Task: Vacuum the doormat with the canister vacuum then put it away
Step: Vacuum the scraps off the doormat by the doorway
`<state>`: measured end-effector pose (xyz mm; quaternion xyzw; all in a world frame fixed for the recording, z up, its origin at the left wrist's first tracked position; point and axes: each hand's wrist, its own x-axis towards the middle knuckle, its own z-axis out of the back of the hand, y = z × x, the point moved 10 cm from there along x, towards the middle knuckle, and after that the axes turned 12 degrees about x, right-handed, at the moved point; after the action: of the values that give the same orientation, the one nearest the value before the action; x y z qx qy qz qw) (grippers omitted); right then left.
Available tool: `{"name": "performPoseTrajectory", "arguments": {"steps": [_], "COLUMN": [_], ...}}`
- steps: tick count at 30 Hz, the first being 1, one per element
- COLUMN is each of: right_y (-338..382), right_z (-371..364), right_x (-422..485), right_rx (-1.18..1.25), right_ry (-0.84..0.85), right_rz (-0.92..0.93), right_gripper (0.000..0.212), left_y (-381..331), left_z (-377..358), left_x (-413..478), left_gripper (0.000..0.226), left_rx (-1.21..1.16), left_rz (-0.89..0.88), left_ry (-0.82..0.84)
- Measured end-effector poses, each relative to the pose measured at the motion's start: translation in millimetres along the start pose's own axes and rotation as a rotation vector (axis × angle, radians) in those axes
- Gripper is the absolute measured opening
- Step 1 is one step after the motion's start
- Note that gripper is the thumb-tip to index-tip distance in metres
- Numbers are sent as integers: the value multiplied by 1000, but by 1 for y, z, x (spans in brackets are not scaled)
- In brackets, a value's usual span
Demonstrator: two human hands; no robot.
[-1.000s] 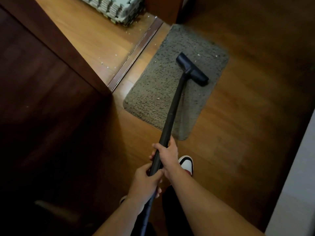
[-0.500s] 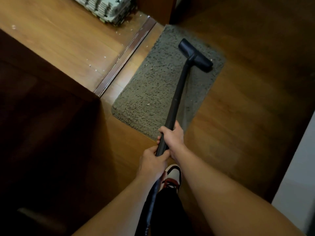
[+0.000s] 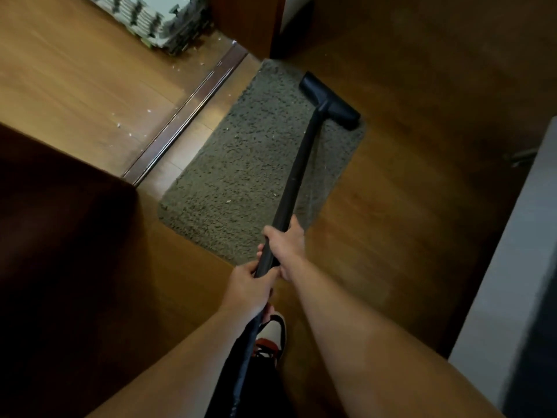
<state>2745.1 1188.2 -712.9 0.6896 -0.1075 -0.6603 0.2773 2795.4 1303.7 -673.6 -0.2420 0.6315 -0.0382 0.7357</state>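
Down on the shaggy grey-green doormat (image 3: 241, 164), at its far right corner, the black floor nozzle (image 3: 330, 101). Clamped on the vacuum wand (image 3: 297, 173), over the mat's near edge, the right hand (image 3: 284, 245), fingers curled round it. Just behind, the left hand (image 3: 247, 292), fingers wrapped round the same wand. Pale crumbs (image 3: 228, 201) scattered on the pile. Along the mat's left side, a door track (image 3: 187, 116); beyond it, stacked foam tiles (image 3: 156, 19). Below the hands, one sneaker (image 3: 272, 333) on the wooden floor (image 3: 391, 221).

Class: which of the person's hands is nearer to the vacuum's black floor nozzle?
Right. The right hand grips the black vacuum wand farther down, closer to the black floor nozzle; the left hand grips directly behind it, farther away.
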Motion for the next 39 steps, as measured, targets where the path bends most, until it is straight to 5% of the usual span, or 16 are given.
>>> {"name": "performPoseTrajectory", "arguments": {"steps": [13, 22, 39], "right_y": [-89, -141, -52], "right_z": [-39, -80, -2], "right_x": [-82, -126, -41], "right_rx": [-7, 56, -22], "right_ry": [-24, -1, -33], "right_rz": [-62, -46, 0], "right_gripper": [78, 72, 73], "left_y": [92, 143, 50], "left_z": [51, 99, 15], "left_x": [-59, -98, -33], "left_gripper": [19, 14, 14], "left_rx": [127, 133, 179], "left_rz": [91, 87, 49], "left_ry": [44, 3, 56]}}
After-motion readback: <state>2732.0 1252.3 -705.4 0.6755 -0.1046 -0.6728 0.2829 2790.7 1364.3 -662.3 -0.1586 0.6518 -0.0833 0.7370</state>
